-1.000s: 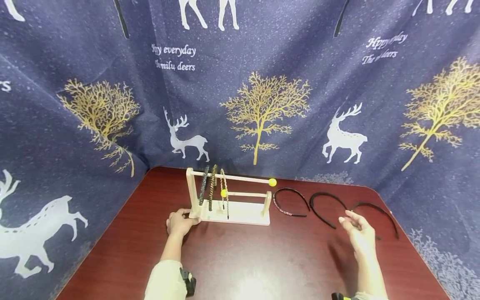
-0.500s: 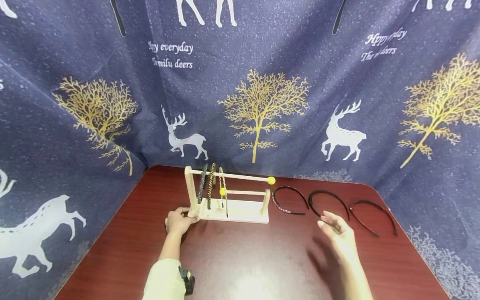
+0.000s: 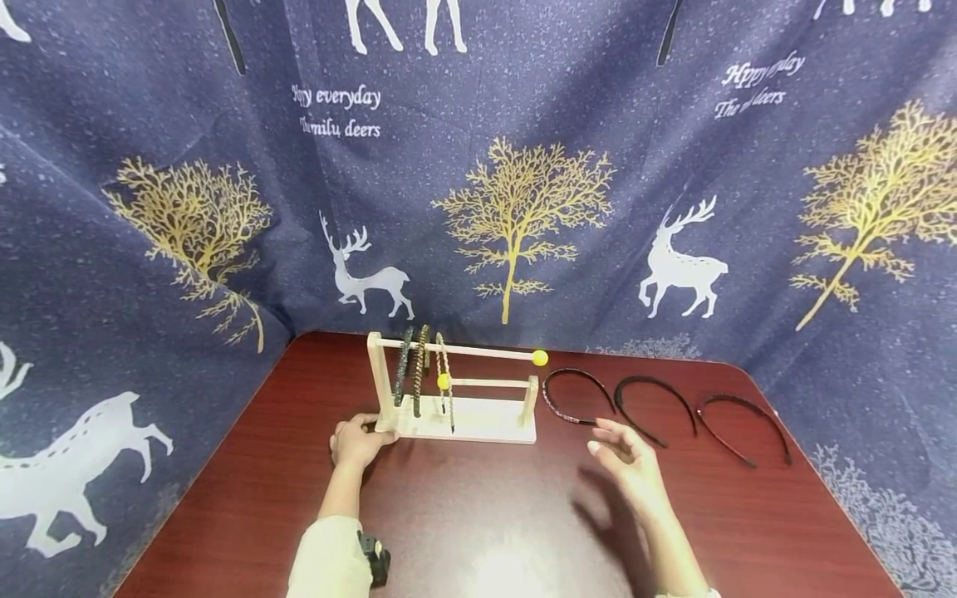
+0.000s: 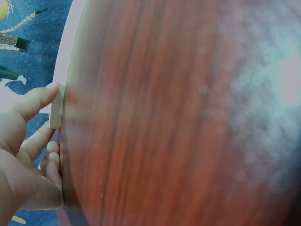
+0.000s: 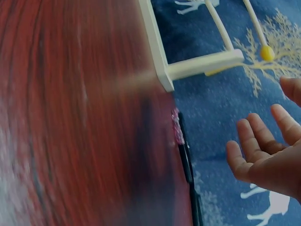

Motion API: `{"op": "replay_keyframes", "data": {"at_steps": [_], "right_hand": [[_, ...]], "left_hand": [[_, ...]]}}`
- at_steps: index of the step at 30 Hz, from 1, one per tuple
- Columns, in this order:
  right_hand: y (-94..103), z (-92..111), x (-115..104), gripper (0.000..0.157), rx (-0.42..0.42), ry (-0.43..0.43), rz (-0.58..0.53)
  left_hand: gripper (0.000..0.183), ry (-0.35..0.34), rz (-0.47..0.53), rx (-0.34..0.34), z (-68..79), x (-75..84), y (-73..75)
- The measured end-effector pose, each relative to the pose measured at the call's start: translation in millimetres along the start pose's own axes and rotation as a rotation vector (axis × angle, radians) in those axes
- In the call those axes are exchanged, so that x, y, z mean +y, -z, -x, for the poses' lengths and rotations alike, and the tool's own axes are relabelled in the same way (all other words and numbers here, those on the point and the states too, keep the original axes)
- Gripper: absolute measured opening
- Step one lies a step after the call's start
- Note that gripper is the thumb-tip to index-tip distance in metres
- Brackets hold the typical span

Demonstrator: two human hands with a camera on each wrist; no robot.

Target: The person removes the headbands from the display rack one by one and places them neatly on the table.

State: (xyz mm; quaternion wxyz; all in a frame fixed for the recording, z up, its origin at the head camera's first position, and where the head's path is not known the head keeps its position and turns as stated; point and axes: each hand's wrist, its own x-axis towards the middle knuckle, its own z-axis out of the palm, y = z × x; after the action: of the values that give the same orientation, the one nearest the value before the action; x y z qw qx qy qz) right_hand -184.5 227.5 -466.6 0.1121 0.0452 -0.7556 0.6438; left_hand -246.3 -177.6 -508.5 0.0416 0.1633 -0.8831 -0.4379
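Observation:
My left hand grips the left end of a pale wooden headband rack; in the left wrist view the thumb and fingers pinch its base. On the upper bar hang a dark glittery headband, a brown-gold one and a cream braided one. Above the table, my right hand holds nothing, fingers loosely bent and apart. Its fingertips overlap the near end of a headband with pink decoration in the head view; contact cannot be told. The right wrist view shows that pink part beyond the rack.
Right of the pink headband lie a black headband and a dark brown one. The rack's bars end in yellow balls. A blue cloth with deer and trees hangs behind the reddish-brown table.
My right hand has moved left, from near the dark brown headband past the black one to the pink one. My left hand stays on the rack.

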Motion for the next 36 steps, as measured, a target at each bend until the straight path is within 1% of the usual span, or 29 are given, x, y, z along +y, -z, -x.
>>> {"op": "replay_keyframes", "data": {"at_steps": [6,8,12,16,20,24,33,36], "right_hand": [[-23.5,3.6,-27.9,0.038,-0.079,0.009,-0.008],[-29.8,2.7,-30.7,0.038,-0.101,0.012,-0.001],[-40.3,-1.3,-28.6,0.038,-0.131,0.026,-0.019],[-48.9,-8.4,-15.0,0.038,-0.147,0.024,-0.072],[-58.6,-15.8,-4.4,0.039,-0.172,0.047,-0.114],[-68.8,-20.3,-4.8,0.037,-0.200,0.092,-0.133],[-94.7,-24.7,-10.4,0.038,-0.245,0.143,-0.179],[-102.7,-25.4,-12.5,0.039,-0.250,0.147,-0.201]], "left_hand": [[0.056,0.003,-0.001,-0.002,1.0,-0.8,1.5],[0.055,0.003,-0.001,0.000,1.2,-0.8,2.0],[0.056,-0.003,-0.002,0.004,0.3,-0.4,1.8],[0.056,-0.003,0.003,0.001,-0.6,0.0,1.1],[0.055,0.002,0.007,0.007,-0.7,-0.1,0.7],[0.055,0.004,0.011,0.011,-1.0,0.0,0.4],[0.054,0.003,0.025,0.011,-0.2,0.7,-0.3],[0.054,-0.001,0.020,0.009,0.3,-0.1,-0.2]]}}
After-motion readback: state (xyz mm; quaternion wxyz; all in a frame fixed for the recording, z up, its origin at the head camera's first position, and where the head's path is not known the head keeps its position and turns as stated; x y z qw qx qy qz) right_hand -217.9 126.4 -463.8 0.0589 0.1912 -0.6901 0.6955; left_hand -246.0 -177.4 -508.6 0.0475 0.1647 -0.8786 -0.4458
